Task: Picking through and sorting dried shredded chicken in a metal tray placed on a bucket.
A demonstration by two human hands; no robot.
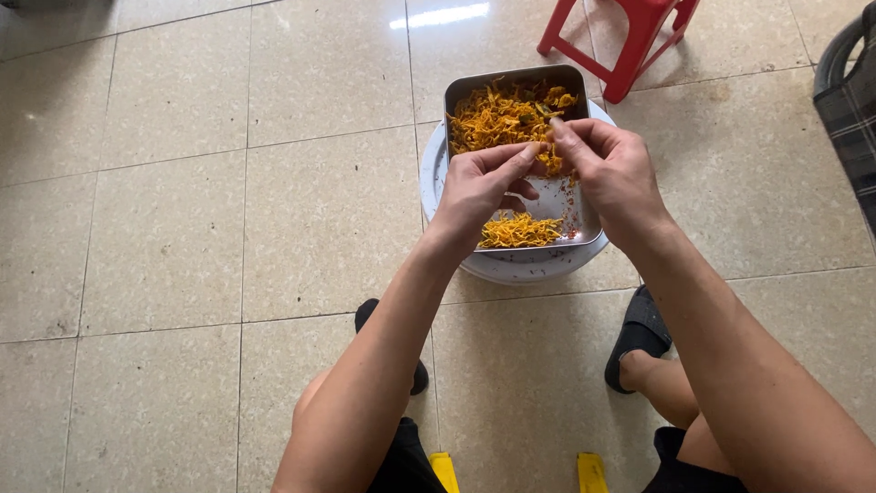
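One rectangular stainless-steel tray with rounded corners sat on one round white plastic basin, which stood upside down on the floor of pale beige glazed tiles. The tray held orange-yellow dried flower petals in two heaps. The larger heap filled the far end of the tray, and the smaller heap lay at the near end. Between them showed a strip of bare metal sprinkled with small reddish crumbs.

Two bare hands worked over the middle of the tray. The left hand was curled, its thumb and forefinger pinched narrowly together at the edge of the larger heap; whether any petal was held between them could not be told. The right hand met it from the other side, its fingers likewise closed to a narrow pinch on a small tuft of the orange petals, with the fingertips of both hands nearly touching.

Two black slippers were visible, one partly hidden under the left forearm and one on the right foot, either side of the basin. One red plastic stool stood beyond the tray, near its far right corner. Two yellow plastic pieces showed at the bottom edge between the knees. A dark checked fabric seat stood at the right edge.
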